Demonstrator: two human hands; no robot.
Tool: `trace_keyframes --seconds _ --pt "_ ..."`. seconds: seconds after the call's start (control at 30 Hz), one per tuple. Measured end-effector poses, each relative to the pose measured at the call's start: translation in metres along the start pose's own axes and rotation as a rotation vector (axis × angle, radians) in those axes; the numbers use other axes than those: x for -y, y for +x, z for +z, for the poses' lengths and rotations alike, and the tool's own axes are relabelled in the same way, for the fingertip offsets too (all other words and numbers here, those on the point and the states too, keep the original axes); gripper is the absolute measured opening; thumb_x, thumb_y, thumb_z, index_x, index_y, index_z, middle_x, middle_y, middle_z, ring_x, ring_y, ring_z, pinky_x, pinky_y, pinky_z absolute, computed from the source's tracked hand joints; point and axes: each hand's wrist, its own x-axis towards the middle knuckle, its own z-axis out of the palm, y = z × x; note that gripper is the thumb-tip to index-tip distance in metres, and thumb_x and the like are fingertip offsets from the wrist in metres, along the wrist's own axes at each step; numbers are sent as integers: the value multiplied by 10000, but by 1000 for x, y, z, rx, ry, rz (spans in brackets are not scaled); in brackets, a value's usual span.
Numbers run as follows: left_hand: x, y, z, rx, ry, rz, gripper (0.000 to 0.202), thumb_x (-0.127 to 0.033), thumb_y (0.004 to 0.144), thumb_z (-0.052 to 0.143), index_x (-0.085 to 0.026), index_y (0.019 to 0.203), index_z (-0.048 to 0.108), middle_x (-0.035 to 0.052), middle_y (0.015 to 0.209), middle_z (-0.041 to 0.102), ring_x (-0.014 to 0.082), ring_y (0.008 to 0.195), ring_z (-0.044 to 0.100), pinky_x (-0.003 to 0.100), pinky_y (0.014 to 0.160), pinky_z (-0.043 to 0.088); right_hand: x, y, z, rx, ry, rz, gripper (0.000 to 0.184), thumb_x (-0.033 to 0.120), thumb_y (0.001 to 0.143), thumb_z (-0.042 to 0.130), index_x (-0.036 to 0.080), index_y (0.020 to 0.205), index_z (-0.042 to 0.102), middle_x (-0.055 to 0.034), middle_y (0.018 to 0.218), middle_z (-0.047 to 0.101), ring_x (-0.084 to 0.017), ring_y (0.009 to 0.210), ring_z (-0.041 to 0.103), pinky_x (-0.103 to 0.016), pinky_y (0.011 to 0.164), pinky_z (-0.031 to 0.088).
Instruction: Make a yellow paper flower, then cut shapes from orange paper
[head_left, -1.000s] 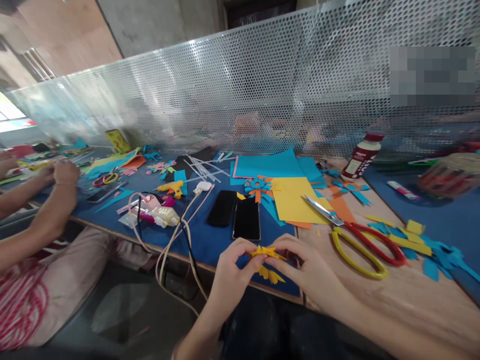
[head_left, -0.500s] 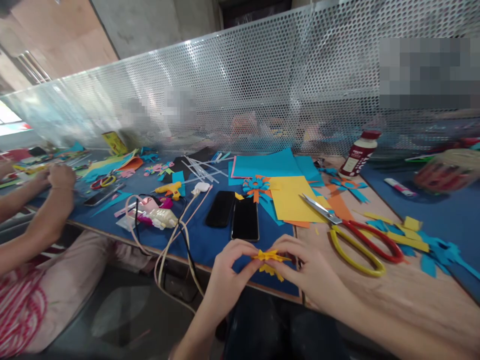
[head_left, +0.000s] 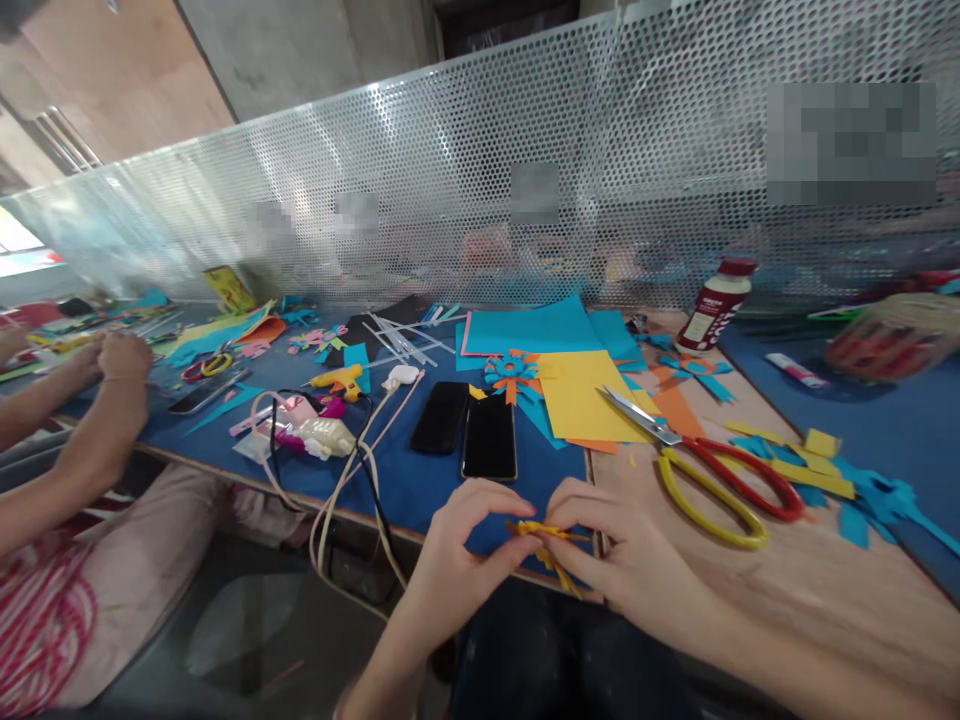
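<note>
My left hand (head_left: 459,555) and my right hand (head_left: 622,555) meet at the near edge of the table, both pinching a small yellow cut-paper flower (head_left: 546,536). Its thin petals stick out between my fingertips and hang down a little. Two black phones (head_left: 474,430) lie just beyond my hands on the blue mat (head_left: 409,480). Large scissors with red and yellow handles (head_left: 709,470) lie to the right on the bare wood.
Yellow (head_left: 581,400) and blue paper sheets (head_left: 536,330), a blue-orange paper flower (head_left: 511,372), a yellow glue gun (head_left: 341,378), cables (head_left: 349,470) and a glue bottle (head_left: 714,305) lie about. A perforated metal screen (head_left: 480,170) backs the table. A seated person's arms (head_left: 82,420) work at the left.
My hands have dropped slightly toward the table edge with the yellow flower. The flower is folded tighter between my fingers and shows less than before.
</note>
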Motion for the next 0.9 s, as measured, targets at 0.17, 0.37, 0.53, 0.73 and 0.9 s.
trace_keyframes --seconds 0.17,0.37,0.53,0.73,0.9 --pt "-3 -1 2 -12 -30 10 65 -187 803 665 -189 865 683 57 892 686 181 904 627 298 834 492 2 -1 -3 3 -30 -28 161 195 869 584 199 725 654 -11 768 589 -131 718 587 -242 639 461" --pt "-1 -5 7 -135 -175 10 88 -124 804 647 -199 836 682 39 844 661 167 844 621 269 757 499 1 1 -4 -57 -94 -41 103 223 830 662 230 930 687 -20 891 644 -147 804 630 -258 723 506" --pt "0 -11 12 -193 -278 60 182 -71 802 634 -231 865 691 23 845 651 158 832 616 260 721 499 11 -9 -6 -133 -152 -139 201 264 811 694 259 1011 670 -23 922 665 -152 816 652 -244 718 541" --pt "-4 -12 9 -146 -286 235 206 -57 779 664 -216 907 695 35 840 669 173 821 606 318 746 488 28 -15 -9 -180 -306 -332 162 126 832 597 253 918 650 -21 820 673 -145 721 638 -246 643 553" --pt "-8 -11 8 -118 -253 310 174 -86 796 660 -197 926 696 51 839 668 180 818 602 340 739 476 32 -13 -11 -168 -329 -379 194 93 819 583 234 945 630 -15 825 676 -133 715 628 -237 646 546"
